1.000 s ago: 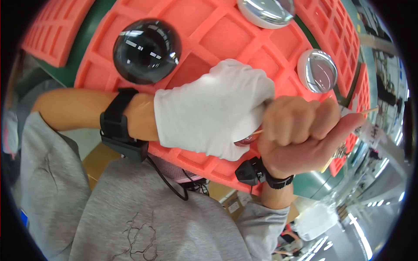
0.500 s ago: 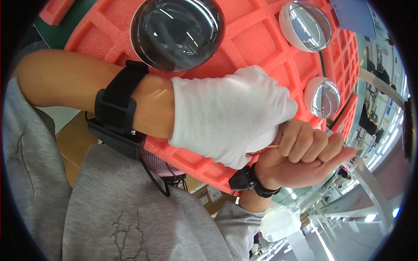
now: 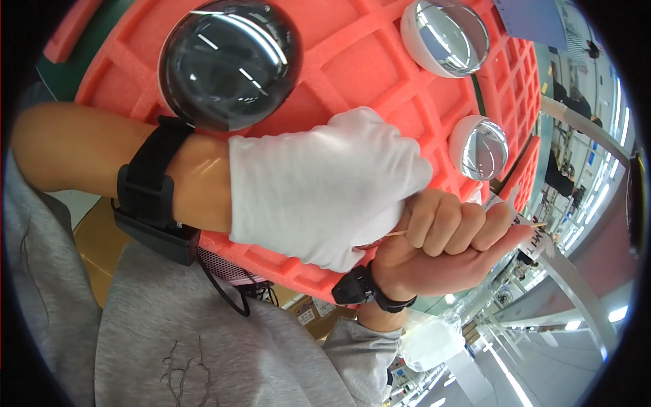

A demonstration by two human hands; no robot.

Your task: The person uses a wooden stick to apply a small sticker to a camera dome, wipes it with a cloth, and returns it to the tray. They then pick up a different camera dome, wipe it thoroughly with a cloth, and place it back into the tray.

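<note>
The left hand [image 3: 329,193], in a white glove [image 3: 285,197], is curling over the red tray [image 3: 359,71], holding a shiny piece [image 3: 367,245] that is mostly hiding under it. The bare right hand [image 3: 444,237], just beside it, is making a fist around a thin stick [image 3: 397,233].

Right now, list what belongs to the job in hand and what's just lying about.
Seemingly the job's:
thin stick, in right hand
shiny piece, mostly hidden under gloved left hand
dark dome
two clear domes
pink foam tray

Probably lying about:
brown cardboard
pale plastic bag
</note>
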